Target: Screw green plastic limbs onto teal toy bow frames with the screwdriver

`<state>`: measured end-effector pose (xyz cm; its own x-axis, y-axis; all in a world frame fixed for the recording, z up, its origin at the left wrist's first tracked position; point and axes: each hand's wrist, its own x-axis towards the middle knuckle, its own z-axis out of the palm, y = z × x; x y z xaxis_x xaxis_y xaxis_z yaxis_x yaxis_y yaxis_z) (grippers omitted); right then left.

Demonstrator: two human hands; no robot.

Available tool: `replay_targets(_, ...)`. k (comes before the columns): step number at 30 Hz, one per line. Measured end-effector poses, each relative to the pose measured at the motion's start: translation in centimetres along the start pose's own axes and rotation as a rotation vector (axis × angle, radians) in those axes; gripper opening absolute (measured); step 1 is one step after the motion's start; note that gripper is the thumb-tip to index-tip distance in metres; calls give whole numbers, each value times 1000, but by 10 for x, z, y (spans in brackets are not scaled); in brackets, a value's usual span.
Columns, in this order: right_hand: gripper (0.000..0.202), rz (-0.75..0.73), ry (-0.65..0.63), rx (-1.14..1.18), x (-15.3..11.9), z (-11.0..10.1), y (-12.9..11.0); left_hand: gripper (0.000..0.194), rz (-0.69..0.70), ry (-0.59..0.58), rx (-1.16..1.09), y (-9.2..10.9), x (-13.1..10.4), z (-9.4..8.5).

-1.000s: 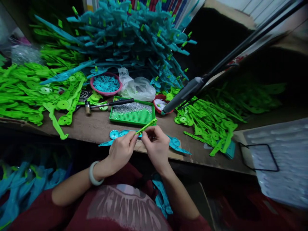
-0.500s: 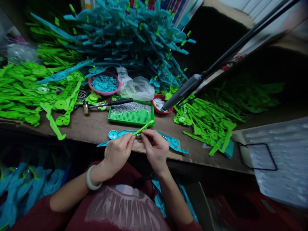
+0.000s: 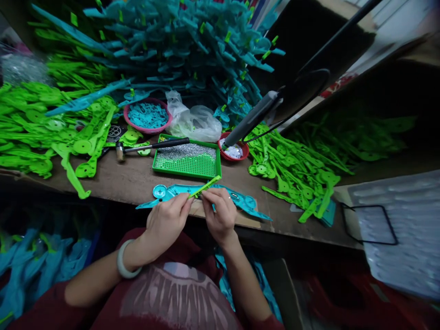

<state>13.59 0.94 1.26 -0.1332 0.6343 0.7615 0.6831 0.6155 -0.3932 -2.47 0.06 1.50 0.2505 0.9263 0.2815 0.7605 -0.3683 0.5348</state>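
Note:
A thin green plastic strip (image 3: 209,184) slants up to the right above a long blue plastic part (image 3: 178,189) lying at the table's front edge. My left hand (image 3: 168,219) is closed on the strip's lower end. My right hand (image 3: 220,213) is pinched close to the strip's underside, its fingertips near something small and dark that I cannot make out. Just behind them sits a green perforated tray (image 3: 185,170) with small silvery pieces, and a hammer (image 3: 151,147) rests with its handle over the tray's left corner.
A pink basket (image 3: 167,123) of blue pieces, a plastic bag (image 3: 202,123) and a red basket (image 3: 244,152) of white pieces stand behind. A grey tool (image 3: 250,117) hangs over the red basket. Green parts (image 3: 292,165) lie right, more left; blue parts (image 3: 192,50) are heaped behind.
The grey tool has swung slightly left over the red basket. My right hand has shifted slightly, its fingers more curled. The camera view has moved a little. My left hand still holds the green strip.

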Motion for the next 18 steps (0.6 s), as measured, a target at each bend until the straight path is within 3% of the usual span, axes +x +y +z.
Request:
replay_targets(5, 33, -23, 70, -50, -8, -1, 0, 29, -69, -114, -117, 5, 1, 1)
replay_targets(11, 34, 17, 140, -48, -16, 0, -3, 28, -96, -147, -186, 8, -1, 6)
replay_targets(18, 38, -50, 324, -119, -34, 11, -6, 32, -134, -143, -614, 15, -6, 15)
